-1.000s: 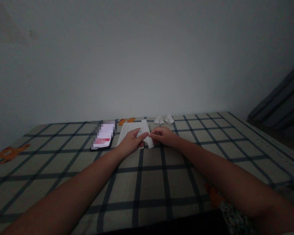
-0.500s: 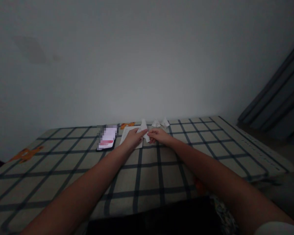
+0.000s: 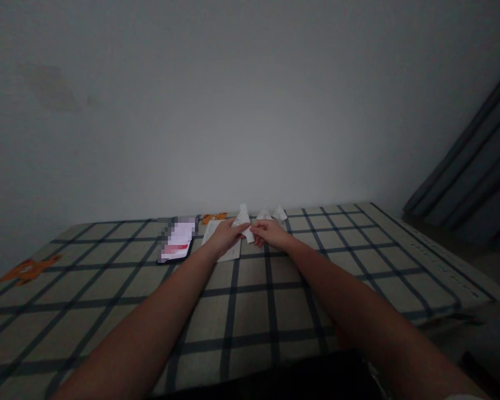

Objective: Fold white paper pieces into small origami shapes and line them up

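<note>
Both of my arms reach forward over a checked bed cover. My left hand and my right hand meet on a small folded piece of white paper, which they pinch between the fingertips and hold slightly off the cover, one end sticking up. Under my left hand lies a flat white sheet. Just behind my right hand sit two small folded paper shapes.
A phone with a lit screen lies left of the sheet. Orange cartoon prints mark the cover at the far left and near the wall. A plain wall rises behind, a dark curtain hangs at the right.
The folded paper has been lifted from lying on the sheet to tilting upward between both hands. The view has shifted slightly; both hands stay together.
</note>
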The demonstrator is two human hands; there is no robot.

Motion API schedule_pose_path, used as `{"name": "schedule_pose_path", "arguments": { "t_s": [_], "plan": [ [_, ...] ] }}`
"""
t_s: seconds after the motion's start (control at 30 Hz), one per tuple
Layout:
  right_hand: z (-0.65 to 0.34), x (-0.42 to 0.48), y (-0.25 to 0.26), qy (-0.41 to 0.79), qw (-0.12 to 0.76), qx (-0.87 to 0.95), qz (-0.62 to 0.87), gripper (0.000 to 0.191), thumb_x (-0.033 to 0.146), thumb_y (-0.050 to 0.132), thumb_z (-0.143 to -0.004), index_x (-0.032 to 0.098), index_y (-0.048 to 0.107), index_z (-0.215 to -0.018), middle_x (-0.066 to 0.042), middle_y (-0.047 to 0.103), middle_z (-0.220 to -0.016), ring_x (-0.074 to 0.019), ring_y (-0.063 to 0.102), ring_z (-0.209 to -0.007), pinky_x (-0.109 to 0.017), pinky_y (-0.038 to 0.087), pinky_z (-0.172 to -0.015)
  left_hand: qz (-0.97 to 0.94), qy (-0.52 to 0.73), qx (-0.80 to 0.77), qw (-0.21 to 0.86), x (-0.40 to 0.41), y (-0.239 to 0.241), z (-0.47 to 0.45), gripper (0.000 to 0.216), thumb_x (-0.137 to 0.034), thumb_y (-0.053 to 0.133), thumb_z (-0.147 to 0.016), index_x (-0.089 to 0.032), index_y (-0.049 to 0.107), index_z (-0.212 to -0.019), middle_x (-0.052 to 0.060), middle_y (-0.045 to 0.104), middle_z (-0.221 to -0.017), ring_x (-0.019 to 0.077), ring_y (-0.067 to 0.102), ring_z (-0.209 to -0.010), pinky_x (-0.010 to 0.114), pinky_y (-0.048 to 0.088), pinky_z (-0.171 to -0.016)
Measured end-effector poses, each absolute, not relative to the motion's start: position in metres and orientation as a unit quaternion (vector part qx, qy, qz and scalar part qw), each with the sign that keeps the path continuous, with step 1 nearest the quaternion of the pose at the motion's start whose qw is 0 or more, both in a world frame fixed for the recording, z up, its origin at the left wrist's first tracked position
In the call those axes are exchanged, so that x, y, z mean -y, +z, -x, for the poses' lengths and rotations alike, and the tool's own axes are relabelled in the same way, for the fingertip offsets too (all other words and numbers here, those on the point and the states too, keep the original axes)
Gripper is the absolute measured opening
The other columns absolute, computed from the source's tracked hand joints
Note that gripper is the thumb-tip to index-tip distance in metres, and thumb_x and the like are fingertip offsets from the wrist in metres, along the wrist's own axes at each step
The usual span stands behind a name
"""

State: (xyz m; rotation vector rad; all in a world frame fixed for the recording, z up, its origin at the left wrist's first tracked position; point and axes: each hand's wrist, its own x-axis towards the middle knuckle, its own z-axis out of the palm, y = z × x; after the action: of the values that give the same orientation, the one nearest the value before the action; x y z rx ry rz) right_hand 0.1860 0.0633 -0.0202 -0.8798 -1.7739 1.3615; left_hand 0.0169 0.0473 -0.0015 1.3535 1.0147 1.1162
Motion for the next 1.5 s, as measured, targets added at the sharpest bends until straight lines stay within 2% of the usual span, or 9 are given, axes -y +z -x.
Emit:
{"name": "schedule_pose_path", "arguments": {
  "t_s": [0.17,0.3,0.63,0.87,1.13,1.27,1.5],
  "plan": [
    [-0.184,-0.063,-0.018,0.499,0.367,0.698,0.359,0.02,0.033,0.051,-0.086,0.015,0.058,-0.083,0.001,0.056,-0.06,-0.0077,0.054,-0.05,-0.018,0.045,-0.045,-0.552,0.485,-0.434,0.522,-0.054,-0.008,-0.015,0.032,-0.039,0.07,-0.067,-0.015,0.062,-0.086,0.005,0.065,-0.076,0.0118,0.056,-0.059,0.022,0.04,-0.053],
    [-0.185,-0.061,-0.014,0.473,0.37,0.703,0.381,0.017,0.027,0.056,-0.082,0.015,0.06,-0.094,0.0,0.059,-0.069,-0.0084,0.057,-0.057,-0.018,0.045,-0.047,-0.544,0.52,-0.421,0.506,-0.056,-0.012,-0.017,0.034,-0.039,0.07,-0.068,-0.013,0.063,-0.089,0.006,0.066,-0.082,0.0115,0.057,-0.062,0.022,0.041,-0.054],
    [-0.194,-0.061,-0.011,0.4,0.364,0.752,0.377,0.021,0.028,0.054,-0.083,0.012,0.065,-0.091,-0.005,0.065,-0.076,-0.0094,0.058,-0.061,-0.021,0.045,-0.056,-0.568,0.496,-0.403,0.519,-0.057,-0.015,-0.015,0.033,-0.038,0.07,-0.069,-0.011,0.064,-0.087,0.011,0.067,-0.089,0.0171,0.062,-0.075,0.028,0.048,-0.066],
    [-0.199,-0.061,-0.009,0.36,0.331,0.785,0.381,0.019,0.03,0.057,-0.081,0.013,0.065,-0.085,-0.004,0.065,-0.074,-0.0116,0.06,-0.066,-0.023,0.045,-0.062,-0.584,0.475,-0.395,0.527,-0.056,-0.015,-0.016,0.033,-0.038,0.067,-0.071,-0.012,0.062,-0.09,0.011,0.066,-0.091,0.0166,0.061,-0.076,0.027,0.047,-0.066],
    [-0.2,-0.065,-0.012,0.378,0.328,0.787,0.363,0.024,0.033,0.054,-0.083,0.012,0.064,-0.09,-0.004,0.064,-0.074,-0.0112,0.057,-0.065,-0.023,0.043,-0.062,-0.543,0.5,-0.405,0.54,-0.057,-0.013,-0.017,0.034,-0.035,0.071,-0.067,-0.011,0.061,-0.089,0.01,0.066,-0.085,0.0146,0.06,-0.069,0.025,0.045,-0.06],
    [-0.205,-0.062,-0.006,0.268,0.295,0.836,0.376,0.023,0.032,0.053,-0.083,0.014,0.065,-0.079,-0.002,0.062,-0.069,-0.0106,0.052,-0.063,-0.022,0.036,-0.059,-0.535,0.487,-0.396,0.565,-0.055,-0.011,-0.017,0.033,-0.036,0.071,-0.068,-0.012,0.061,-0.089,0.009,0.065,-0.087,0.0149,0.06,-0.072,0.025,0.045,-0.062],
    [-0.214,-0.063,-0.002,0.146,0.276,0.874,0.373,0.027,0.034,0.05,-0.087,0.014,0.067,-0.08,-0.004,0.063,-0.074,-0.0123,0.05,-0.065,-0.024,0.031,-0.061,-0.552,0.485,-0.396,0.551,-0.054,-0.01,-0.016,0.03,-0.039,0.068,-0.071,-0.012,0.062,-0.082,0.007,0.065,-0.084,0.0129,0.057,-0.07,0.022,0.041,-0.058]
  ]
}}
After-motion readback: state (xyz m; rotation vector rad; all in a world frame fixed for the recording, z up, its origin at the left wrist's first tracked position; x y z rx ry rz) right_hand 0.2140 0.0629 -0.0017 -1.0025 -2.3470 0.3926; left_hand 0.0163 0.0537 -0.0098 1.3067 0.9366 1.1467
